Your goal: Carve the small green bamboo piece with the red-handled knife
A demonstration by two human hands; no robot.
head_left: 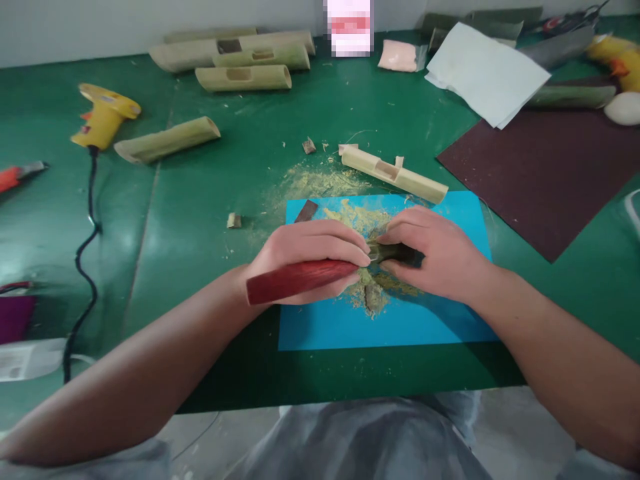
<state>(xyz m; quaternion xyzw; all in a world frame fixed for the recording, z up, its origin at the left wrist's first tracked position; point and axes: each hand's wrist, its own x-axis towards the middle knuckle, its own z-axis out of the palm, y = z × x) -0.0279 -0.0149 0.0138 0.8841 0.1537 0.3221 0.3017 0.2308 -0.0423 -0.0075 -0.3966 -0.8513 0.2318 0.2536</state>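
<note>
At the centre of the frame, the left hand point(320, 250) has its grip closed around a red wooden handle point(295, 283), whose far end is hidden by the fingers, while the right hand point(435, 252) has its grip pinched on a dark green bamboo piece point(387, 252) over the blue sheet point(425, 320) strewn with shavings point(350, 217). Short, light strokes would probably serve the person best, with the bamboo piece held firmly and the right hand clear of the handle's hidden end.

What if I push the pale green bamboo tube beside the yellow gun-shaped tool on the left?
The pale green bamboo tube would probably roll, since its side looks round. It may feel light for its size, because its end looks hollow. It's likely stiff: its wall looks woody.
</note>
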